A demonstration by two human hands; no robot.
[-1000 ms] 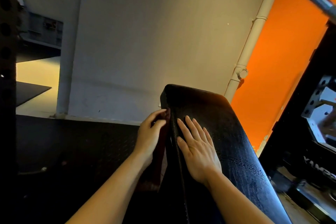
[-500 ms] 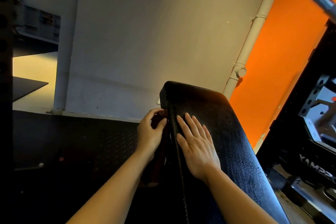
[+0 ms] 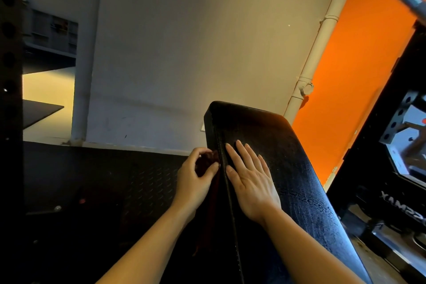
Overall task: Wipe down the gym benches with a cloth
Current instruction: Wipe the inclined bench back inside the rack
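A black padded gym bench [image 3: 288, 168] slants up from the lower right to the middle of the head view. My right hand [image 3: 250, 180] lies flat on its top, fingers straight, near the left seam. My left hand [image 3: 196, 177] grips a dark red cloth [image 3: 207, 161] and holds it against the bench's left side edge. The rest of the cloth hangs down in shadow beside the pad.
A black textured floor mat [image 3: 103, 187] lies to the left. A black perforated rack post [image 3: 9, 53] stands at the far left. A black rack frame [image 3: 380, 168] stands at the right. A grey wall [image 3: 196, 41], a white pipe [image 3: 322, 41] and an orange wall [image 3: 357, 87] are behind.
My left hand has slid the cloth a little down the bench's side edge and curled tighter round it. The right hand has stayed flat on the pad.
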